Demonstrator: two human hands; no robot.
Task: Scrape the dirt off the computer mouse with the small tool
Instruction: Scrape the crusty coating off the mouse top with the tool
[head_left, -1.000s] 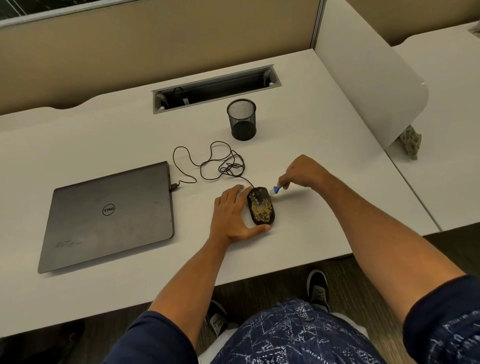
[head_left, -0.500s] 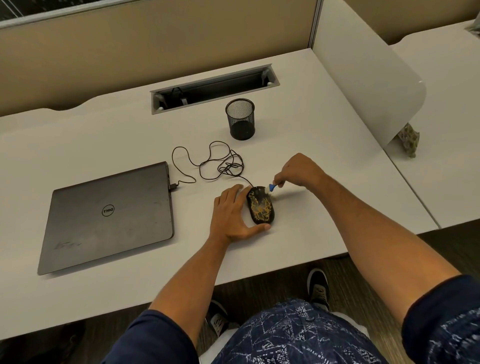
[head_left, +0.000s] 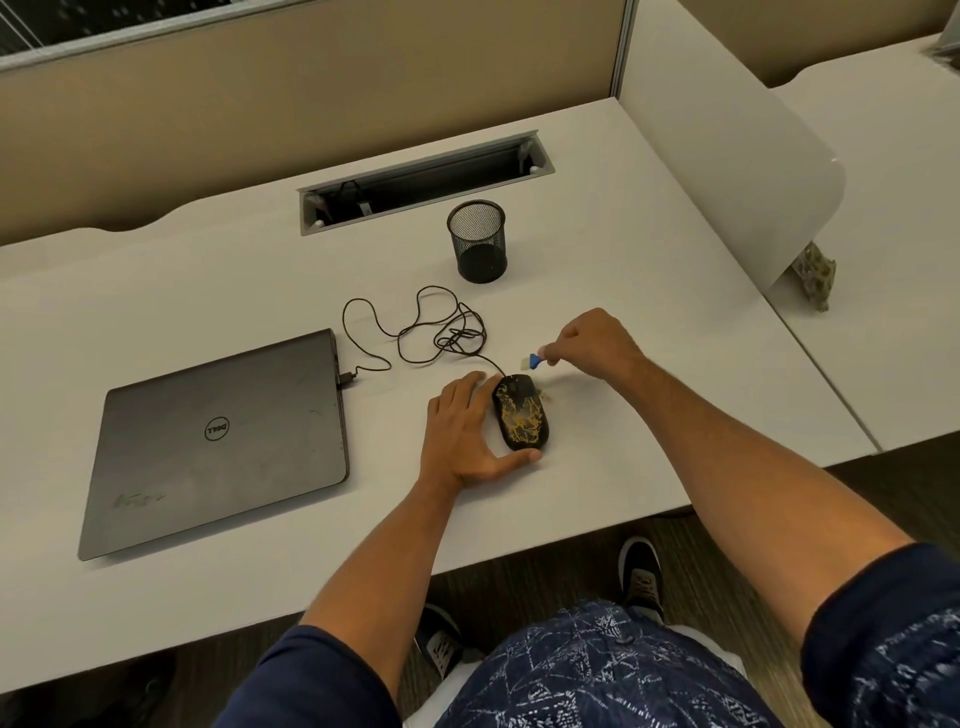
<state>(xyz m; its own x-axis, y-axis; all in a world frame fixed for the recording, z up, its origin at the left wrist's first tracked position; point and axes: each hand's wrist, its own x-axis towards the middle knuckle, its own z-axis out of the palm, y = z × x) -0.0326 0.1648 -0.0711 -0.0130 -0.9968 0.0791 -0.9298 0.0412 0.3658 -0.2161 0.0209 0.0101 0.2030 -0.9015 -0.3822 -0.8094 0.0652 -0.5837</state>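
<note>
Centrally on the white desk lies the computer mouse, black with yellowish dirt streaked over its back, and everything else is placed from it. Against its left side rests the left hand: the fingers lie fairly straight and flat along the mouse's flank, and the thumb wraps under its near end, so the hand braces the mouse without lifting it. Just beyond the mouse's far right corner hangs the right hand, fingers curled in, pinching the small tool, whose blue part and pale blade stick out toward the left. The blade is above the mouse's far end and does not appear to touch it. A few yellowish crumbs sit on the desk touching the mouse's right edge. From the mouse's far end a black cable loops away left to the closed laptop. Beyond the mouse stands a black mesh cup.
</note>
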